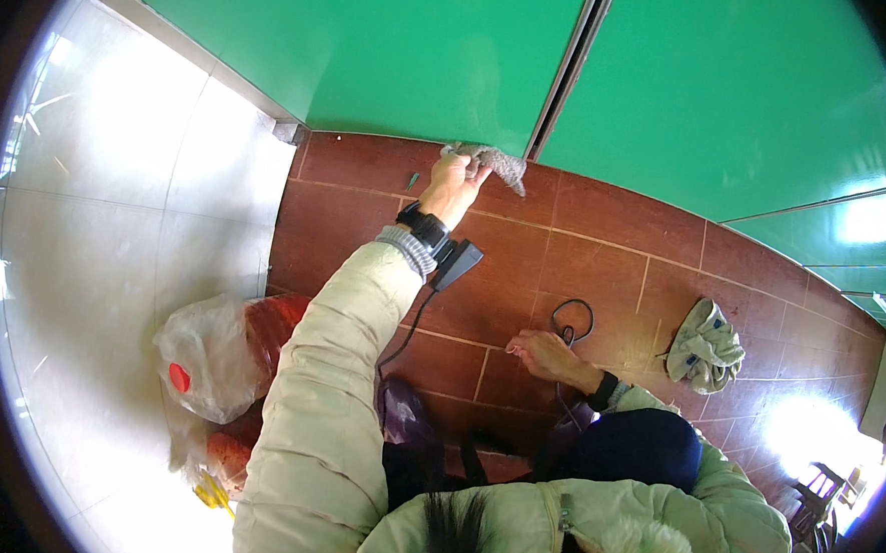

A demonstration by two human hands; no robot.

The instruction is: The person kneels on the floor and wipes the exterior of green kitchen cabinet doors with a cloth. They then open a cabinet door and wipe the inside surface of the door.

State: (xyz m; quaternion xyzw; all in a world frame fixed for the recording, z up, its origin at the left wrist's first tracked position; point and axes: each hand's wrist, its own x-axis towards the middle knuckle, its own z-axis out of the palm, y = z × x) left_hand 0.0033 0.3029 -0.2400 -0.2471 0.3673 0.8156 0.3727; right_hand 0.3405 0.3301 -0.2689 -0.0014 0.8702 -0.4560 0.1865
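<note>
My left hand [454, 187] reaches out over the red-brown tiled floor and grips a grey cloth [500, 165], which lies against the bottom edge of a glossy green panel [439, 58]. A black device with a cable [458, 266] is strapped at that wrist. Nearer to me, my right hand [548, 355] is low over the tiles, beside a loop of black cable [572, 321]. Its fingers are loosely curled, and no object shows in them. Farther right, a crumpled pale cloth [706, 347] rests on the floor.
At left stands a clear plastic jug with a red cap [209, 358], with other bagged red items near it. A whitish tiled surface [114, 237] borders the brown floor [601, 266]. A dark gap between two green panels runs upward. Dark-legged furniture [818, 499] stands at lower right.
</note>
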